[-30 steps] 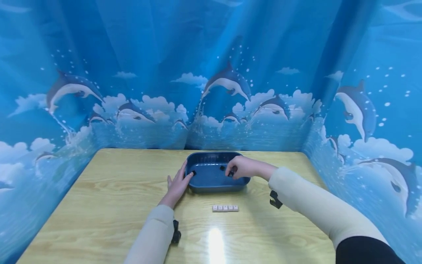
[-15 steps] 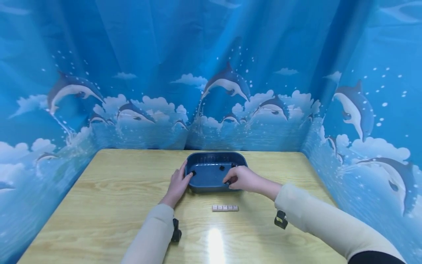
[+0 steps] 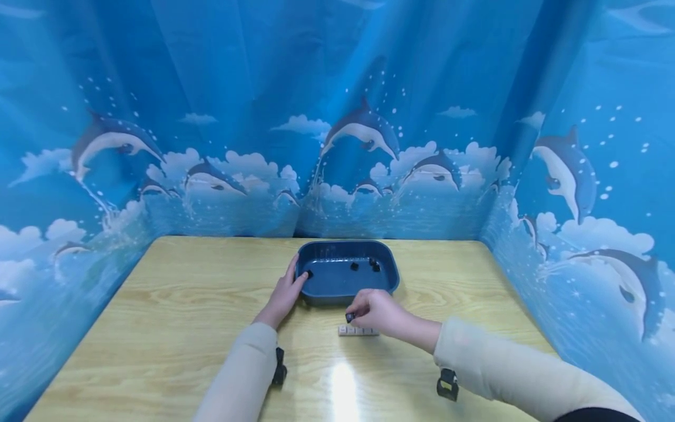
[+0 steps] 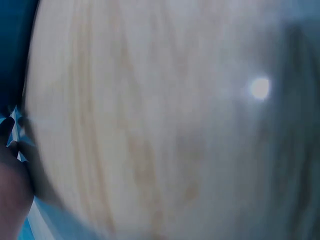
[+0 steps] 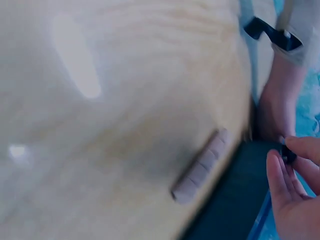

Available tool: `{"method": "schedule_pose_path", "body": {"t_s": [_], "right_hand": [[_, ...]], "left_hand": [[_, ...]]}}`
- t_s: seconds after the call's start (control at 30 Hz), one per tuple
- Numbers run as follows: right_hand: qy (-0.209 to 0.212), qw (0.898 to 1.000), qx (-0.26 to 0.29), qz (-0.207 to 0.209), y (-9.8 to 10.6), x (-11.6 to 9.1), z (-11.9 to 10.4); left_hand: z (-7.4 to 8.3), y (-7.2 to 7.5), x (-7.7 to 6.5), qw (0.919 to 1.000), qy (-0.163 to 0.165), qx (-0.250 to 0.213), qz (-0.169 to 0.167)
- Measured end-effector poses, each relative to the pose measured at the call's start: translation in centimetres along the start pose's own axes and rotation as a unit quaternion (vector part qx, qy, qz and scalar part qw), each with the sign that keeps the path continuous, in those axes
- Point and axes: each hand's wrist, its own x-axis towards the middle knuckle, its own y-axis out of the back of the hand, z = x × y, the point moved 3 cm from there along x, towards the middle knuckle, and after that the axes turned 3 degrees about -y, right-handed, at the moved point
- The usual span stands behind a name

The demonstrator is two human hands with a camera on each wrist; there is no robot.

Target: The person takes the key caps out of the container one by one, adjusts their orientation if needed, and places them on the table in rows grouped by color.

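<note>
My right hand (image 3: 381, 313) pinches a small black keycap (image 3: 350, 317) between thumb and fingertips, just in front of the blue tray (image 3: 343, 300). Close below it, a row of several white keycaps (image 3: 351, 331) with dark marks lies on the table, its right end partly covered by the hand in the head view. At the tray's left side, my left hand (image 3: 283, 296) holds the rim, thumb over the edge and fingers along the outer wall. More black keycaps (image 3: 354, 266) lie inside the tray, one right by the left thumb.
The wooden table (image 3: 200, 328) reaches back to a blue curtain (image 3: 237, 117) printed with dolphins, which also hangs along both sides. A bright light reflection (image 3: 344, 387) shows on the tabletop near the front. Black camera mounts (image 3: 447, 384) sit on both wrists.
My right hand has moved out of the tray toward me with a black keycap, reaching the back of the white row. My left hand stays at the tray's rim.
</note>
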Motion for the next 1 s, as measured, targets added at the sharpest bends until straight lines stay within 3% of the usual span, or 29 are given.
{"method": "schedule_pose_path", "body": {"t_s": [0.4, 0.73, 1.0], "right_hand": [[0.040, 0.996, -0.060, 0.054, -3.8, -1.8, 0.7], [0.032, 0.992, -0.112, 0.048, -5.1, -1.8, 1.2], [0.033, 0.988, -0.147, 0.043, -5.5, -1.5, 1.2]], "left_hand": [[-0.1, 0.0, -0.1, 0.9999, -0.009, -0.006, 0.008], [0.4, 0.0, -0.2, 0.9996, -0.022, -0.014, 0.008], [0.2, 0.0, -0.2, 0.9998, -0.013, -0.013, 0.010]]}}
